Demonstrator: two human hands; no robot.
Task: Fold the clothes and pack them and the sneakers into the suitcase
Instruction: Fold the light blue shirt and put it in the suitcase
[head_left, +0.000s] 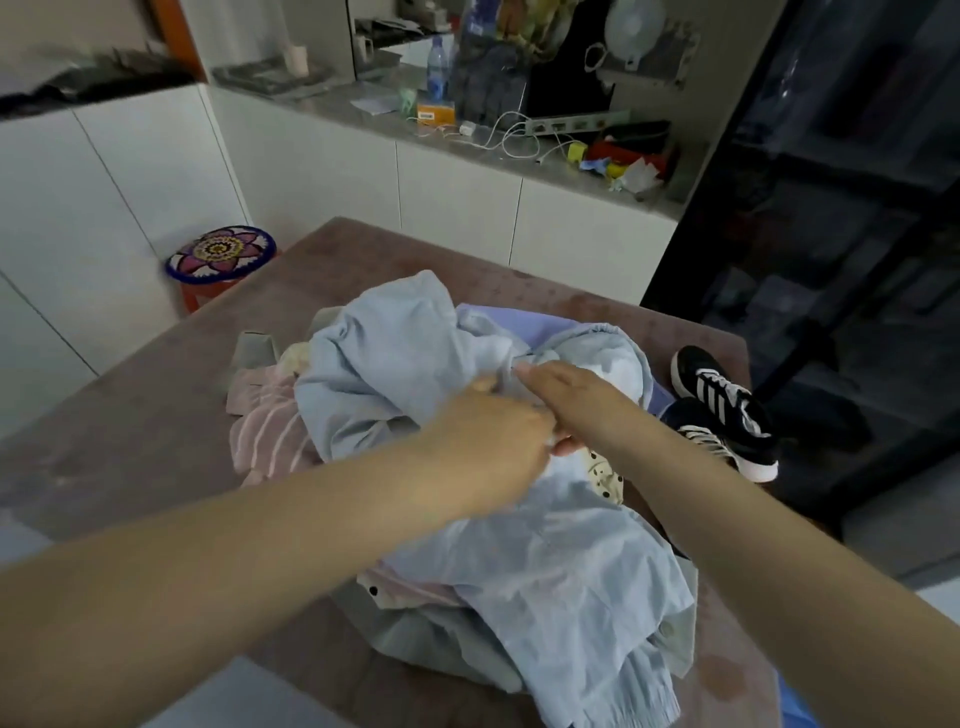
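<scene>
Since the whole pile sits heaped in the middle of the brown tabletop (130, 415) with nothing folded yet, this looks like the very start, and there's no suitcase in view at all.

The big light blue shirt (395, 353) is on top, draped over everything from the far side of the pile to the near edge. Lifting it carelessly could drag the pink striped top (265, 431) on the left along with it, or flip the little polka-dot piece (605, 470) tucked underneath off the tabletop.

The black sneakers (727, 410) sit on the right, touching the pile and close to the tabletop's right edge, so a swinging sleeve could easily knock one off.

The left hand (488, 441) and right hand (566, 400) are right together mid-pile, both pinching bunched blue fabric. With a grip that narrow, I'd guess the shirt comes up twisted instead of flat.
</scene>
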